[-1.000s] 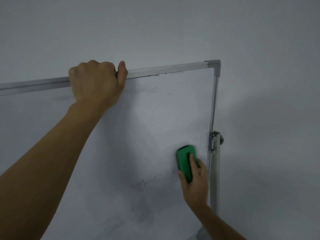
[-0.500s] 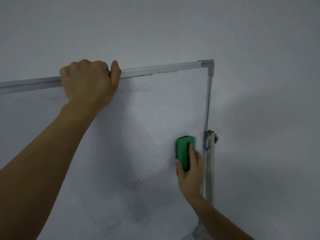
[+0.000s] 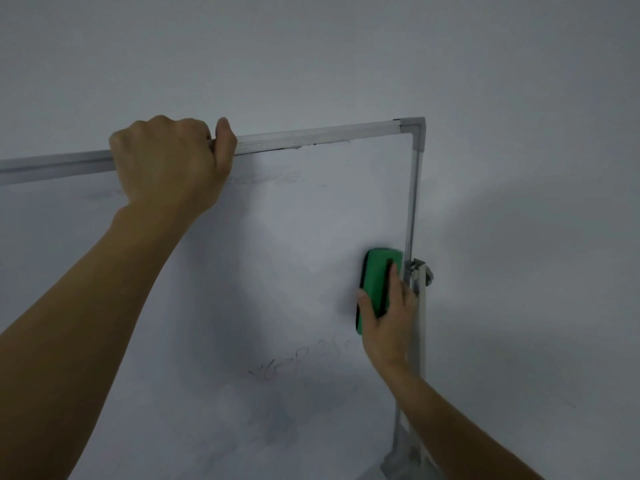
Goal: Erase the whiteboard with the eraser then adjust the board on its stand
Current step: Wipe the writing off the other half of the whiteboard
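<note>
Left hand (image 3: 173,161): fist closed over the top frame (image 3: 311,138) of the board (image 3: 294,254), left of the top right corner; same grip as a second ago.

Right hand (image 3: 388,317): fingers flat on the eraser (image 3: 379,282), thumb along its left side, pressing it to the board face. Since the earlier frame, the eraser has travelled up and right; it now sits upright, touching or just beside the right frame (image 3: 412,209), level with the stand's clamp (image 3: 420,271).

Marks: faint scribble (image 3: 294,362) below and left of the eraser, apart from it; grey smudging near the lower middle and under the top frame.

Room: no board surface remains to the eraser's right; open white surface above it up to the top right corner, and broadly to its left.

Stand (image 3: 420,341): upright post runs down just outside the right frame, behind the right wrist.
</note>
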Tool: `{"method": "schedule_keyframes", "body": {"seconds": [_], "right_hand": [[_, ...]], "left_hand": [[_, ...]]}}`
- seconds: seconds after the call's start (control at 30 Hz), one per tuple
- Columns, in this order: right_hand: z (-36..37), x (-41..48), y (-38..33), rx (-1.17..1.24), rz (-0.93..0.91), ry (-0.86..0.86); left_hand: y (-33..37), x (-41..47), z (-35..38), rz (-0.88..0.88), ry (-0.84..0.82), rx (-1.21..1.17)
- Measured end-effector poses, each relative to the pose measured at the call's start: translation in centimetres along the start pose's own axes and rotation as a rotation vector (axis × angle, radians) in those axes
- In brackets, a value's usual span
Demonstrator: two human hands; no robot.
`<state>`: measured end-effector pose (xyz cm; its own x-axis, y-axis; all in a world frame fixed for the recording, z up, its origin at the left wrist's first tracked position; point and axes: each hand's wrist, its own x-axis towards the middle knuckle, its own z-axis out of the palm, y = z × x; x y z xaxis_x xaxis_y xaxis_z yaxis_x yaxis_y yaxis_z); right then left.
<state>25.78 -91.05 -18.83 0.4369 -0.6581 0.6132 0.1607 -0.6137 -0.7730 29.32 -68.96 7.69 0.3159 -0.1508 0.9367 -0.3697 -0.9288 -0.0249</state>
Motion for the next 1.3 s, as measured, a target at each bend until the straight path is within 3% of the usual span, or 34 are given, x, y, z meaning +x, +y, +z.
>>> {"method": "schedule_keyframes", "body": {"seconds": [0.13,0.27,0.53,0.67,0.87,1.03,1.13,1.23,1.3], "right_hand": [[0.8,-0.9,1.9,0.089,0.123,0.005],[1.1,-6.8,6.6,-0.005,0.296,-0.109],[-0.4,1.8,1.3,0.051,0.136,-0.025],[-0.3,-0.8,2.4,-0.009,0.166,-0.064],[0.8,-9.0,8.6,-0.065,0.431,-0.265],[1.3,-7.0,8.9,0.143,0.74,-0.189],[2.5,-8.2,4.3,0.145,0.616,-0.158],[3.8,-11.2,-0.1,0.161,0.404,-0.288],[4.2,-12.5,0.4,0.146,0.375,-0.293]], "left_hand": [[0.1,0.1,0.2,0.004,0.002,-0.003],[-0.2,0.1,0.2,0.002,0.008,-0.001],[0.0,0.2,0.3,0.001,0.008,0.006],[0.0,0.2,0.4,-0.003,0.004,0.005],[-0.6,0.1,0.2,-0.007,-0.005,0.013],[-0.8,-0.2,0.1,0.069,-0.004,0.027],[-1.3,-0.4,0.2,0.135,-0.001,0.019],[-2.4,-0.7,-0.1,0.195,0.039,0.019],[-3.6,-1.0,-0.5,0.205,0.056,0.022]]}}
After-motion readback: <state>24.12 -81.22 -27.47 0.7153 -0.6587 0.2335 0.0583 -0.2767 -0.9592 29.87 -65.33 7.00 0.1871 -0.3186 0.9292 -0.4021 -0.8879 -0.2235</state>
